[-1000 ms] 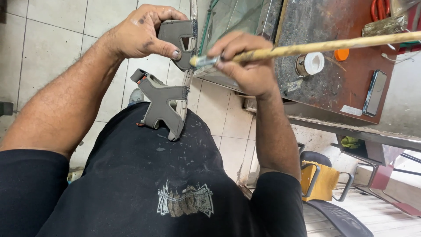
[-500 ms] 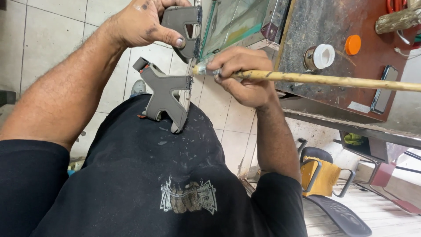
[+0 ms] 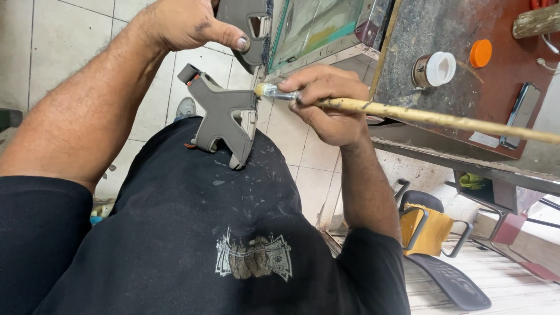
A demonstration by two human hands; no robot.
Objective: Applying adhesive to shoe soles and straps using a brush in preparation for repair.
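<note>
My left hand [image 3: 186, 23] grips the upper end of a grey leather shoe upper [image 3: 224, 116] with strap arms and a buckle slot; its lower part rests against my black shirt. My right hand [image 3: 329, 102] holds a long, glue-caked wooden brush [image 3: 420, 116] by its handle near the ferrule. The pale bristle tip [image 3: 263, 89] sits at the leather's right edge, just above the lower strap.
A stained brown workbench [image 3: 455, 116] stands at the right, carrying a small tin with a white lid [image 3: 434, 69], an orange cap [image 3: 480, 52] and a dark phone [image 3: 519, 114]. A green framed panel [image 3: 315, 26] leans by it. White floor tiles and a yellow stool [image 3: 429, 227] lie below.
My left hand and the leather piece have risen toward the top of the view. The brush handle has tilted lower at the right, and its tip stays at the leather's edge.
</note>
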